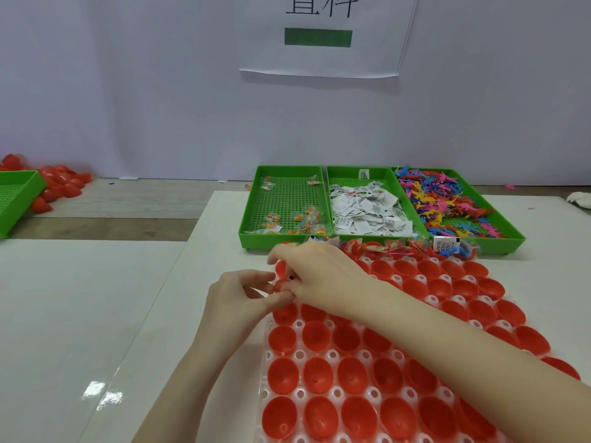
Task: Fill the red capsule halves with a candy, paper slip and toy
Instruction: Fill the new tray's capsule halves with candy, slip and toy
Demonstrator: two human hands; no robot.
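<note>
A clear holder tray (332, 355) of red capsule halves (316, 375) lies on the white surface (96, 314), open sides up, and serves here as the landmark. Both hands meet over its far left corner. The left hand (238, 297) has thumb and fingers curled in, pinching the rim of one red half (279, 286) at that corner. The right hand (319, 276) reaches across the tray from the near right, its forearm covering several rows, with fingers bent down into the same half; they seem to pinch something small with a dark edge (too small to tell what it is).

The row of halves at the tray's far edge already holds contents (409, 247): wrappers, a paper slip and coloured bits show above the rims. The nearer rows look empty.

Just beyond the tray stand three green bins side by side. The left bin (256, 199) holds a few wrapped candies (303, 219), the middle bin (355, 182) a heap of paper slips (367, 212), the right bin (511, 233) a pile of colourful toys (447, 203).

Far to the tray's left, another green bin (16, 199) sits beside a heap of loose red halves (60, 183).
</note>
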